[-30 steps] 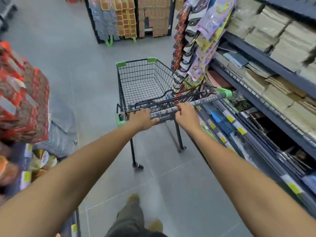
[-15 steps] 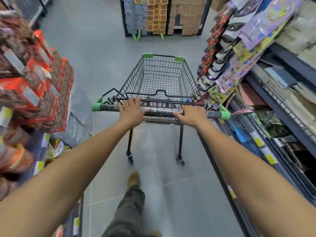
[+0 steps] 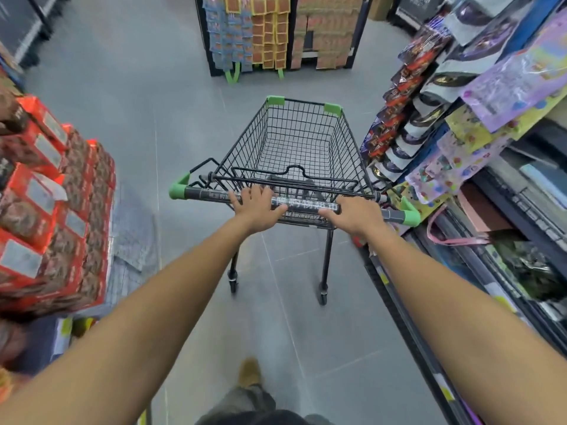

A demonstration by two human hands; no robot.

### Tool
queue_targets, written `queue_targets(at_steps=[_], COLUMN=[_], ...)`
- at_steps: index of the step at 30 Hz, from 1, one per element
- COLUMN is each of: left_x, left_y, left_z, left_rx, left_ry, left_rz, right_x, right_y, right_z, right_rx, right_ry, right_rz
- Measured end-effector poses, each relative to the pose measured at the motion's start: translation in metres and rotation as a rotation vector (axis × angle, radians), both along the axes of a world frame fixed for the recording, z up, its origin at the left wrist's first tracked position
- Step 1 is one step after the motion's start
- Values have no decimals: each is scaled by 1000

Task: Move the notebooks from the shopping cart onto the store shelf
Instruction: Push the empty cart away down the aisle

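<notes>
A black wire shopping cart (image 3: 352,139) with green corner caps stands in the aisle ahead of me, pointing down it. Its basket shows only bare mesh; I see no notebooks in it. My left hand (image 3: 256,210) lies over the left half of the cart handle (image 3: 306,206) with its fingers wrapped over the bar. My right hand (image 3: 356,214) grips the same bar further right, near the green end cap. The store shelf (image 3: 518,210) runs along the right, its dark tiers holding flat paper goods.
Hanging gift bags and packets (image 3: 497,87) jut out beside the cart's right side. Stacked red boxes (image 3: 61,210) fill the left. A display rack (image 3: 276,35) closes the far end of the grey tiled aisle. My foot (image 3: 249,372) is below.
The cart has swung from angled toward the right shelf to straight along the aisle. Both hands stayed on the handle, and the paper shelves slid out to the right.
</notes>
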State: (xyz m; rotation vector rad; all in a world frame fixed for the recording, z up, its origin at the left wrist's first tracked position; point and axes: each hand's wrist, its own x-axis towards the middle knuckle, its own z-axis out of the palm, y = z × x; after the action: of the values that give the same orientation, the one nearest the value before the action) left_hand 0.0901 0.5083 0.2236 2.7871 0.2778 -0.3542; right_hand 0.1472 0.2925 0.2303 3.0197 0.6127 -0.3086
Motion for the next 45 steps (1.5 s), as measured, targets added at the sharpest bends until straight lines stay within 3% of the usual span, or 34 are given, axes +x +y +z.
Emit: queue_targets(at_steps=[6,17,23,35,45], left_x=[87,275,405,594,785], left_y=[40,105,130,152,155], left_z=[-1,-8,4,-6,-5], left_rx=[-68,-23,-58,-62,-62], left_ry=[-15,-107,-12,-40,-20], left_rz=[-33,-95,-90,-253,-460], right_x=[74,226,342,498,645], right_y=[35,94,125,146,168], right_z=[-3,-6,-7,-8,-7], right_rx=[21,38,71,115,81], right_ry=[-53,-116,-23,8,-55], right_rz=[-27,-107,-188,-308,-574])
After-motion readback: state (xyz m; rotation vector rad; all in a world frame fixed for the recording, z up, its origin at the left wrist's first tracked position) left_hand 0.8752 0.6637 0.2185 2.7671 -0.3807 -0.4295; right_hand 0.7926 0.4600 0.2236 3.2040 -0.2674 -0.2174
